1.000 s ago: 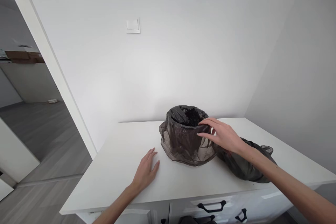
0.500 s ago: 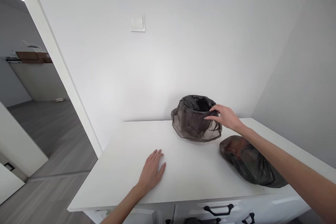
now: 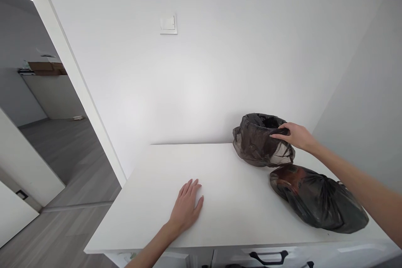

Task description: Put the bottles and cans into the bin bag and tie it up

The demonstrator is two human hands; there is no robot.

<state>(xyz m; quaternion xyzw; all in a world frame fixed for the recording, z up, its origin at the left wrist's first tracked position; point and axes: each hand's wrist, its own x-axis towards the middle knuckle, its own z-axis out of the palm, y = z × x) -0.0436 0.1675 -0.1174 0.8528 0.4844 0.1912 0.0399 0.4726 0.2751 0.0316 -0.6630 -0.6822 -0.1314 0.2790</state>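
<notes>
A dark, see-through plastic bag (image 3: 256,140) with its rim folded outward stands near the wall at the back right of the white cabinet top (image 3: 150,176). My right hand (image 3: 293,135) pinches that bag's rim on its right side, thumb outside and fingers at the opening. What lies inside the bag is too dark to tell. In front and to the right lies a second dark bag (image 3: 323,201), gathered at its middle, with something reddish-brown showing through its left end. My left hand (image 3: 186,205) rests flat on the cabinet top, fingers spread and holding nothing.
Behind the cabinet top rises a white wall with a light switch (image 3: 168,24). Black drawer handles (image 3: 269,257) are on the cabinet front. At the left, a doorway shows grey floor (image 3: 84,163) and brown boxes (image 3: 45,67) on a ledge.
My right hand has moved the open bag to the right along the wall. The second bag shows more fully now. My left hand stays flat on the surface, and the view has shifted slightly.
</notes>
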